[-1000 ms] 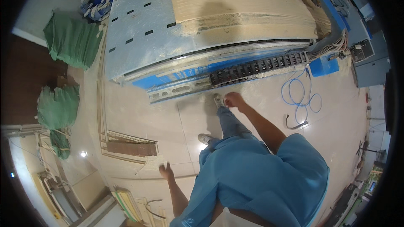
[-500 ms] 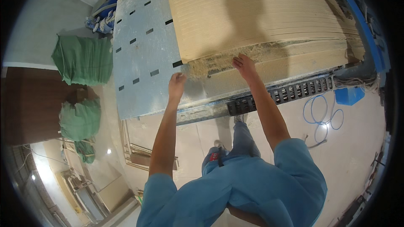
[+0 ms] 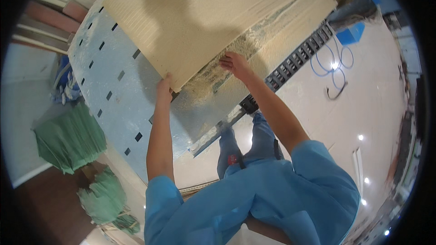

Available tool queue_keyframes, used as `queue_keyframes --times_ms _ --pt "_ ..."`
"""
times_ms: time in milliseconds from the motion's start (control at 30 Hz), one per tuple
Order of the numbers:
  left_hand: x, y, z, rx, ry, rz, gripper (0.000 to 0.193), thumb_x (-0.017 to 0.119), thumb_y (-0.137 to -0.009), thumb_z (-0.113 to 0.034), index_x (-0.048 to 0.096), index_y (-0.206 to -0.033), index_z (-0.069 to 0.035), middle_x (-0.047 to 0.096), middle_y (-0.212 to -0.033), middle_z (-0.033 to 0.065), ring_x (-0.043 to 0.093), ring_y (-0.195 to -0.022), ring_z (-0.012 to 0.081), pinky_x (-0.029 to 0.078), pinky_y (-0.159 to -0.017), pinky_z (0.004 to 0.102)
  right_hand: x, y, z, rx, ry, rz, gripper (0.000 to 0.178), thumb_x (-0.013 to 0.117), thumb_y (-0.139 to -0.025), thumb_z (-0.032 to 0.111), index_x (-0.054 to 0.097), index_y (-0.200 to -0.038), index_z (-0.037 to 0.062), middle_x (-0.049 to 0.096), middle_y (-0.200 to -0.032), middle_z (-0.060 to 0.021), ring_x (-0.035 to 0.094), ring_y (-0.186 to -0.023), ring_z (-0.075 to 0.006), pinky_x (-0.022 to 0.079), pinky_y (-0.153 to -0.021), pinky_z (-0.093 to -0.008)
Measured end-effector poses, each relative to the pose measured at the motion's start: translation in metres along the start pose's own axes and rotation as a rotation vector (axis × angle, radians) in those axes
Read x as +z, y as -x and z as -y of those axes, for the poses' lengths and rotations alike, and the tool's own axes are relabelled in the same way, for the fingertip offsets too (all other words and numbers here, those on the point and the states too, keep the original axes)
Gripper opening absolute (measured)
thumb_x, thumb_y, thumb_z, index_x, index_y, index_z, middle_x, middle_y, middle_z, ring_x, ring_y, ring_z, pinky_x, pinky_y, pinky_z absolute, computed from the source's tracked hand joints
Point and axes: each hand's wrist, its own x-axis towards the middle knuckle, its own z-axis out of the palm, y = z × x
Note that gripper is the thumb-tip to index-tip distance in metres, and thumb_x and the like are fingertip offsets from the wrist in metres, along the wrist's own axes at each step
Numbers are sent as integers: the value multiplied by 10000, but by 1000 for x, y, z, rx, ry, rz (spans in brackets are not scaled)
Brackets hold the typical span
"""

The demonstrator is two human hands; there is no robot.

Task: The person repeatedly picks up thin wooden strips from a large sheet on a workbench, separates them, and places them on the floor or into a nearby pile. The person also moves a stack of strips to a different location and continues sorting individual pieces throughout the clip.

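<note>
A large pale-tan board [image 3: 122, 13], dusty and marked with fine parallel lines, lies on a blue-grey machine table [image 3: 131, 115]. At its near left corner my left hand [image 3: 165, 87] is closed on the edge, with the thumb on top. My right hand [image 3: 236, 65] is beside the board's near edge, above a dusty strip. Its fingers point left, slightly bent and a little apart; whether they touch the board I cannot tell. Sawdust [image 3: 200, 91] covers the bed in front of the board. My shadow falls across the board.
A black slotted cable track [image 3: 295, 61] runs along the table's front. Blue hose [image 3: 340, 79] lies coiled on the floor near a blue box [image 3: 351, 33]. Green covered bundles [image 3: 70, 138] stand at left, below stacked panels [image 3: 54, 16]. Dark slots dot the table.
My view has turned, so the table appears slanted. My left hand has gone from just off the board to gripping its corner. The right hand stays close to the near edge.
</note>
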Motion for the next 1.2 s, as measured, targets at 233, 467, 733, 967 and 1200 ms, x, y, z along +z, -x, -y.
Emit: queue_keyframes --times_ms 233,467,733,967,1200 --pt "-12 32 -36 -10 75 133 413 660 -975 -262 570 -1245 37 627 -1153 126 632 -997 210 528 -772 328 27 0 12 -202 -91 64 564 678 -947 315 514 -1315 -80 626 -1160 -188 605 -1138 -321 506 -988 -430" --pt "-15 33 -32 -20 -370 280 453 683 -932 -231 554 -1264 49 601 -1202 162 601 -1082 274 510 -882 391 32 -43 22 -256 -56 -144 407 715 -921 224 593 -1192 -54 669 -1091 -155 699 -915 -270 603 -722 -416" --pt "72 2 -72 1264 -1005 463 581 717 -860 -243 520 -1388 -104 470 -1449 183 399 -1353 396 304 -1139 496 32 -48 23 -201 -89 -253 325 700 -915 186 615 -1131 -41 687 -1026 -151 707 -849 -266 610 -674 -412" --pt "84 -38 -96 1106 -1589 727 883 745 -828 -427 281 -1565 -285 167 -1657 59 118 -1526 328 147 -1226 538 69 -28 11 -370 -474 -74 240 537 -1027 282 549 -1071 46 561 -802 -53 556 -761 -173 484 -698 -366" --pt "84 -41 -97 1081 -1600 783 957 763 -803 -430 218 -1581 -314 117 -1669 57 73 -1535 328 130 -1233 532 106 -5 28 -319 -452 -299 263 599 -995 285 502 -900 59 493 -734 -51 486 -647 -173 461 -639 -360"
